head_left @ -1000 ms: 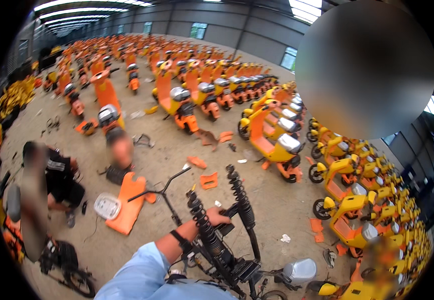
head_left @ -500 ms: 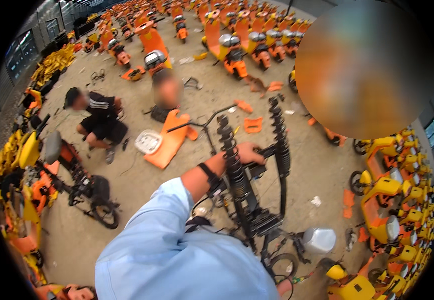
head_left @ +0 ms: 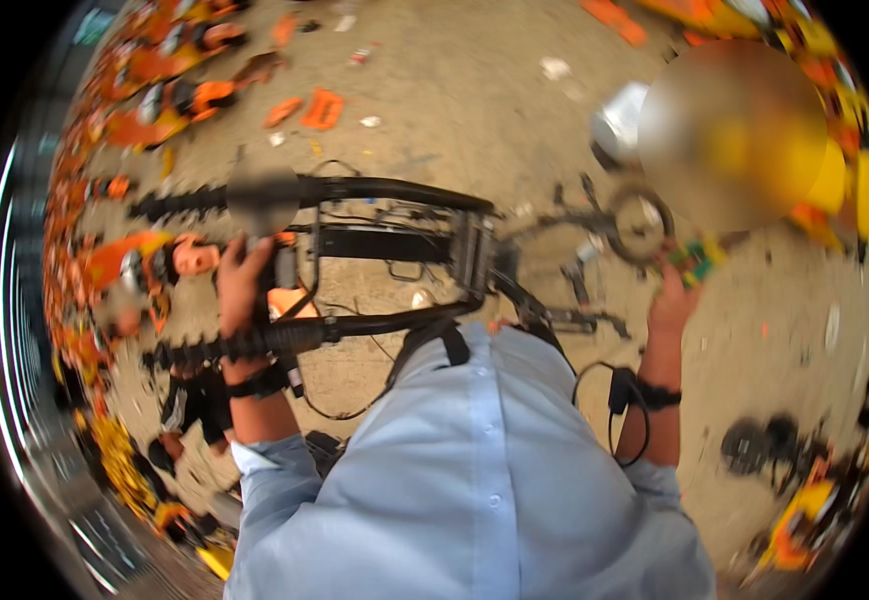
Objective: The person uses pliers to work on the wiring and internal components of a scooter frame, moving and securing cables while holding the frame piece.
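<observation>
floor: dusty concrete | orange plastic panels lying loose up top, small white scraps nearby | orange scooters lined up far left, pretty blurry | black wheel lower right | yellow scooter body just below it

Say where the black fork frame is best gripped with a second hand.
Probably the bare upper tube of the black fork frame, coming from above: it lies level, smooth and free, while the left hand already holds the lower tube and the coiled springs give poorer purchase.
</observation>
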